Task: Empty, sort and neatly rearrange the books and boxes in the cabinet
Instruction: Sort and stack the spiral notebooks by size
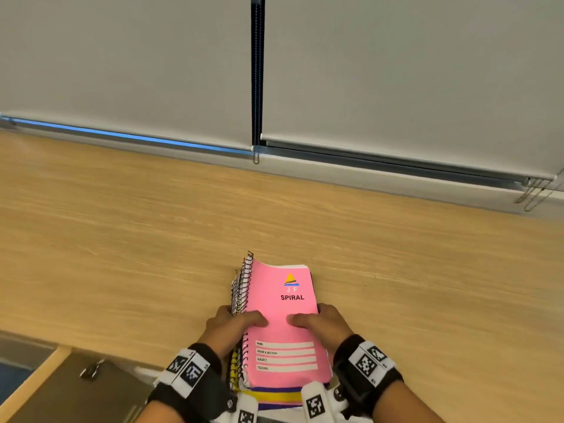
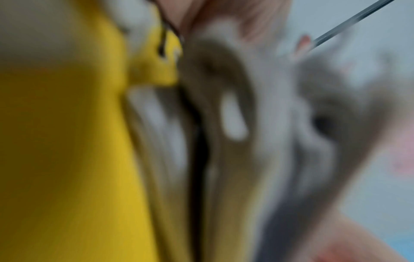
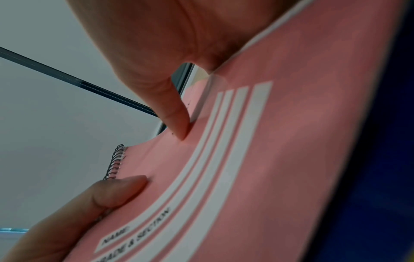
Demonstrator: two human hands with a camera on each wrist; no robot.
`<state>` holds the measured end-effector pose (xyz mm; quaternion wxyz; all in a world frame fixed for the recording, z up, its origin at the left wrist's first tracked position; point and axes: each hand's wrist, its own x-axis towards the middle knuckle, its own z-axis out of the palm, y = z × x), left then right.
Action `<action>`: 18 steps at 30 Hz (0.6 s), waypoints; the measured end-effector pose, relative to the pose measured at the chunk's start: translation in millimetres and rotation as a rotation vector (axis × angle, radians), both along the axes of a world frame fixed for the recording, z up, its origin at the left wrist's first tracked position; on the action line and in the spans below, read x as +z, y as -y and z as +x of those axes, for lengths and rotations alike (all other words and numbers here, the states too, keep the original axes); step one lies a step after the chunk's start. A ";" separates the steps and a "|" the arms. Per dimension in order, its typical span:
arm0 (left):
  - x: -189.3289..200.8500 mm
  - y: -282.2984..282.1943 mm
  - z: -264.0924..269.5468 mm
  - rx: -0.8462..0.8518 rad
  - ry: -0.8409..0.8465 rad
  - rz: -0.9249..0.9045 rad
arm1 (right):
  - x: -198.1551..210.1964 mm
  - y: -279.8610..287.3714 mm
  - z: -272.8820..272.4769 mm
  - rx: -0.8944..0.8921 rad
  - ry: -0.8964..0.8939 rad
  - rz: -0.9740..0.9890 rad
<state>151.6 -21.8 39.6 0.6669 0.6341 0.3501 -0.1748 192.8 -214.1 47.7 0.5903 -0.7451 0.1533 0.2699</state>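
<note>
A stack of spiral notebooks (image 1: 280, 303) is held over the front of the wooden top, a pink one marked SPIRAL uppermost, yellow and purple covers showing below it. My left hand (image 1: 235, 323) grips the stack at its spiral side, thumb on the pink cover. My right hand (image 1: 317, 322) grips the opposite side, thumb pressed on the cover too. In the right wrist view both thumbs lie on the pink cover (image 3: 257, 159). The left wrist view is blurred: a yellow cover (image 2: 67, 141) and page edges fill it.
The light wooden top (image 1: 152, 227) stretches wide on both sides of the stack. Closed roller blinds (image 1: 122, 65) with a bead chain (image 1: 257, 87) run along its back. At lower left an open cabinet door (image 1: 76, 389) with a small latch hangs below the top's edge.
</note>
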 end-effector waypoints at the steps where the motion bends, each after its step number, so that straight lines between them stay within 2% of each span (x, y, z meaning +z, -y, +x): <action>1: -6.9 4.4 -10.1 0.001 -0.004 0.040 | -0.8 5.0 -11.7 -0.007 0.007 0.010; 5: -10.2 34.0 -62.7 0.046 0.029 0.086 | -7.1 33.5 -65.5 -0.028 0.037 0.029; 9: 0.1 73.1 -125.5 0.067 0.101 -0.078 | -14.9 61.7 -120.1 -0.048 0.082 0.018; 12: -0.1 97.0 -176.9 0.076 0.121 -0.162 | -37.3 83.0 -171.1 -0.070 0.081 -0.011; 16: -29.2 119.0 -232.7 0.019 0.072 -0.160 | -67.4 114.0 -254.4 -0.137 -0.030 0.182; 18: -51.9 131.5 -254.8 -0.043 -0.001 -0.169 | -84.0 126.3 -292.1 -0.215 -0.095 0.194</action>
